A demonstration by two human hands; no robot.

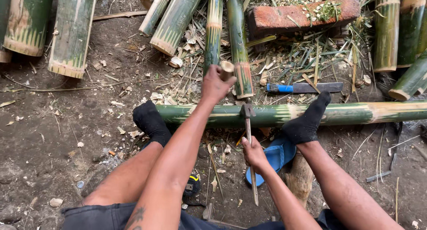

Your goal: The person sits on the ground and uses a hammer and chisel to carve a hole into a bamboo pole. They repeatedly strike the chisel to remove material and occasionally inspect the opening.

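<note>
Right hand (254, 153) fist closed around the shaft of a chisel (249, 136), whose head sits against the near side of the long pole (275, 114). The shaft runs from the pole back toward the person, past the fist. Left hand (215, 84) raised beyond the pole, closed on a short wooden mallet (227, 69), which hangs above and just left of the chisel head, apart from it. Pole lies crosswise on the dirt, green with pale bands, running off the right edge. Two black-socked feet press on it: one sock (151, 121) at its left end, the other (307, 121) right of the chisel, so the chisel point sits between the feet. Blue sandal (273, 158) on the ground on the near side of the pole, just right of the right hand. Beyond the pole: a blue-handled knife (304, 87) lying flat, near the right foot; a brick (304, 14) further back; two thin bamboo pieces (238, 43) standing end-on toward the pole, close to the left hand. Thick bamboo sections (71, 29) far left and more at far right (387, 29). Chips and green slivers litter the ground behind the pole. Bare dirt left of the pole's end gives open room; near side is crowded by legs.
</note>
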